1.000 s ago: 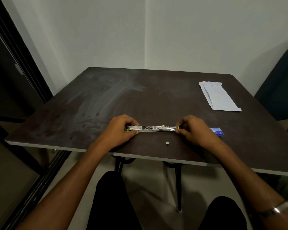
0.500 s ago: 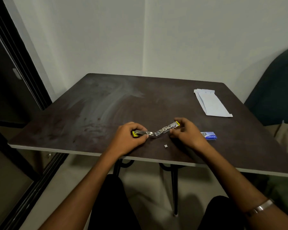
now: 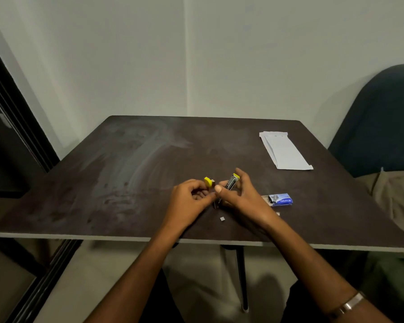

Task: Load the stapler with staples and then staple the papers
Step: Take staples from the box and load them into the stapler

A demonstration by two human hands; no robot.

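Observation:
A small metal stapler with yellow ends (image 3: 231,183) is held between both hands over the near middle of the dark table (image 3: 135,173). It is folded into a V, its hinge low near the tabletop. My left hand (image 3: 191,197) grips the half with the yellow end (image 3: 209,182). My right hand (image 3: 240,194) pinches the other, shiny half, which points up and away. A blue box of staples (image 3: 280,199) lies just right of my right hand. The folded white papers (image 3: 283,150) lie at the far right. A small strip of staples (image 3: 222,218) rests in front of my hands.
A dark chair back (image 3: 383,117) stands at the table's right side, with beige cloth (image 3: 392,197) below it. A dark door frame (image 3: 16,127) runs along the left. White walls meet in a corner behind the table.
The stapler lay stretched flat between my hands, then both halves swung up and together into a V. My hands have come closer to each other.

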